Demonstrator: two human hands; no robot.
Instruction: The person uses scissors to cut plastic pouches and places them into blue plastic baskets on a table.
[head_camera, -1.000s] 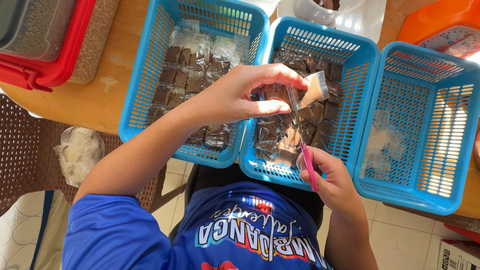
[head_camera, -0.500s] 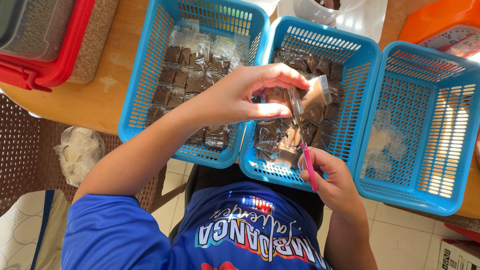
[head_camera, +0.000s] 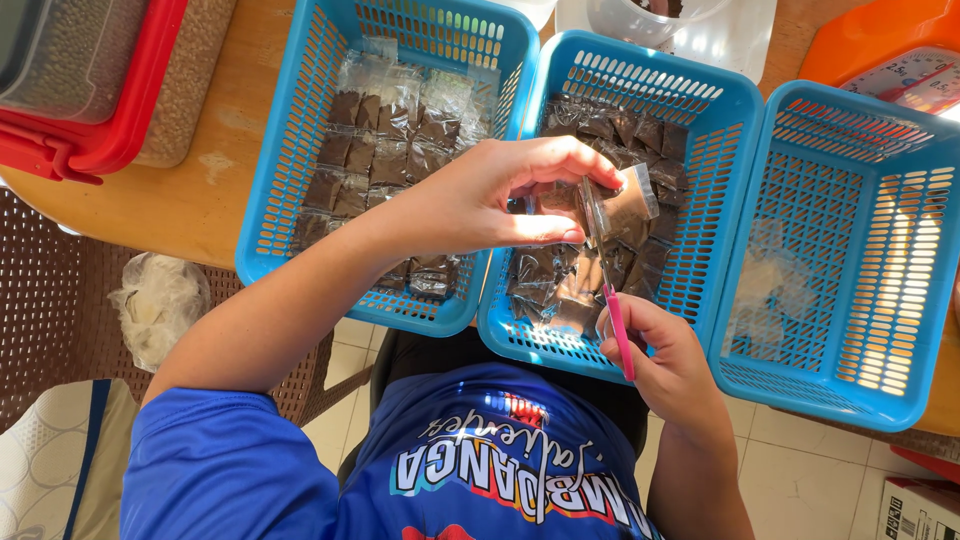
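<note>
Left hand (head_camera: 500, 205) pinching small clear pouch of brown powder (head_camera: 625, 205) by its top edge, held over middle blue basket (head_camera: 640, 75). Right hand (head_camera: 665, 365) clenched round pink-handled scissors (head_camera: 612, 300), blades at pouch's 9 o'clock edge. Best kept taut, cut straight along the seal, clear of fingertips. Filled pouches lie in left blue basket (head_camera: 290, 150) at 10 o'clock; right blue basket (head_camera: 900, 380) at 3 o'clock holds clear scraps.

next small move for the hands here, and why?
Probably close the scissors across the packet: the left hand pinches it over the middle basket, and the right hand has the blades at its edge.
</note>
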